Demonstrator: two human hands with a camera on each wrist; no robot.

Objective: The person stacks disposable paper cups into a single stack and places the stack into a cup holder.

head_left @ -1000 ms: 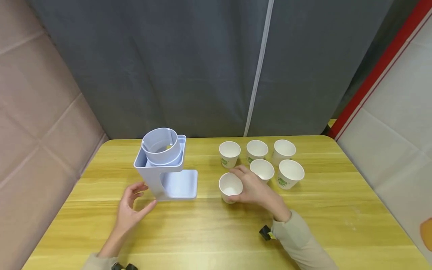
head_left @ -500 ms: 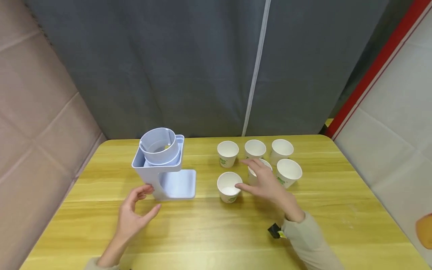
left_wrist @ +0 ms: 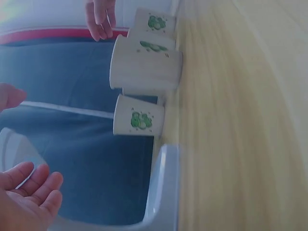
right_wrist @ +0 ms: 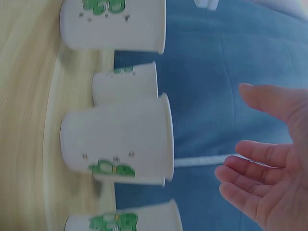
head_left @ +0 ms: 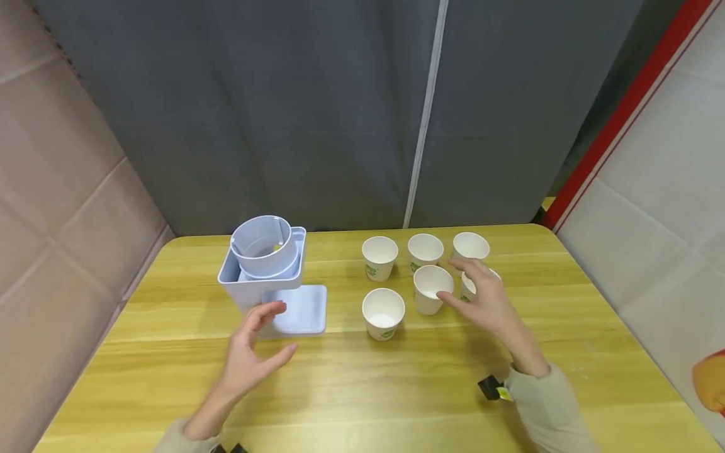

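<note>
My right hand, fingers spread, hovers over the front-right white paper cup and partly hides it. To its left stand the front-middle cup and the front-left cup, both upright. In the right wrist view the hand stays apart from a cup with a green print. My left hand is held in the air, thumb and fingers apart, in front of a pale blue plastic stand with a round ring-like container on top. Neither hand holds anything.
A back row holds three more white cups: left, middle and right. The stand has a flat base plate. A grey curtain hangs behind the wooden table.
My right hand has let go of the front-left cup and moved right past the middle one to the front-right cup. My left hand has shifted right, across the stand's front.
</note>
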